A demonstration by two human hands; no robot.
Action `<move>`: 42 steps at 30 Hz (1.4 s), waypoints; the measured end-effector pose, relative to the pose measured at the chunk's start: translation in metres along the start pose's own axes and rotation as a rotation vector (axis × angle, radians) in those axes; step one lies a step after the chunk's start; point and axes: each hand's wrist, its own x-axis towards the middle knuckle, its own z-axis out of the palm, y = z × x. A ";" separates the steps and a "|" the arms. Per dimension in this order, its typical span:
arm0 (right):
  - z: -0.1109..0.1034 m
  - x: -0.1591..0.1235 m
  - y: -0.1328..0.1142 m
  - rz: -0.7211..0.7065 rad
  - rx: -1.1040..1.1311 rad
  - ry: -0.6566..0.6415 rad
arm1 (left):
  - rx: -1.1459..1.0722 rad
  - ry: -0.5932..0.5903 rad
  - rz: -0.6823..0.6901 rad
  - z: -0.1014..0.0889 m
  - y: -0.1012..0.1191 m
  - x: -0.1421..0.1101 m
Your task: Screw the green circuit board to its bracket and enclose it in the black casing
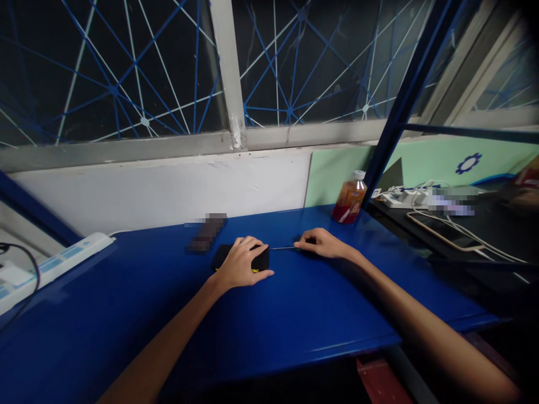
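My left hand (243, 264) lies over a flat black case (263, 260) with a little yellow along its front edge. The fingers reach across its top and the thumb is by the near right corner, holding it against the blue table. To the right, my right hand (319, 243) pinches the end of a thin metal rod (283, 248) between thumb and fingertips. The rod points left and its other end meets the case's right side; whether it goes inside I cannot tell. My left hand hides much of the case.
A bottle of reddish drink (349, 199) stands at the back right of the blue table (295, 320). Behind the case lies a dark, blurred-out object (207, 233). A white power strip (63, 266) is at left. A phone (446, 230) and cables lie on the black table at right.
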 end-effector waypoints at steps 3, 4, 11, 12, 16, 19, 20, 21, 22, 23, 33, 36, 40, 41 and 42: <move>0.000 0.000 -0.001 -0.034 -0.038 0.023 | 0.002 -0.001 0.002 -0.001 0.000 0.000; 0.000 0.000 -0.002 -0.042 -0.053 0.031 | 0.001 -0.003 0.001 -0.001 0.000 0.000; 0.001 -0.002 -0.008 0.003 -0.058 -0.030 | -0.006 0.004 -0.002 -0.001 0.000 0.000; 0.002 -0.002 -0.009 0.008 -0.039 -0.048 | -0.006 0.006 -0.004 0.000 0.000 0.000; 0.006 -0.001 -0.013 0.014 0.003 -0.088 | -0.012 0.015 -0.024 0.000 0.000 0.000; 0.008 -0.001 -0.013 0.012 -0.075 -0.075 | -0.020 0.014 -0.029 0.000 -0.001 0.001; 0.008 -0.002 -0.013 0.007 -0.122 -0.054 | -0.022 0.011 -0.028 0.000 -0.001 0.001; 0.008 -0.002 -0.013 -0.002 -0.170 -0.030 | -0.022 0.008 -0.027 0.000 -0.001 0.001; 0.007 -0.003 -0.013 -0.011 -0.214 -0.004 | -0.021 0.006 -0.027 0.000 -0.001 0.001; 0.006 -0.003 -0.013 -0.022 -0.249 0.017 | -0.021 0.005 -0.027 0.000 -0.001 0.000; 0.010 -0.004 -0.012 -0.018 -0.351 0.023 | -0.020 0.000 -0.029 -0.001 -0.001 0.000; 0.008 -0.005 -0.017 -0.013 -0.309 0.038 | -0.023 0.006 -0.025 -0.002 -0.001 -0.001; 0.003 -0.005 -0.017 -0.002 -0.234 0.021 | -0.026 0.006 -0.026 -0.003 -0.001 -0.001; 0.002 -0.004 -0.016 0.000 -0.217 0.005 | -0.027 0.007 -0.026 -0.003 -0.001 -0.001; 0.001 -0.004 -0.014 0.004 -0.195 -0.012 | -0.029 0.007 -0.024 -0.003 0.000 -0.001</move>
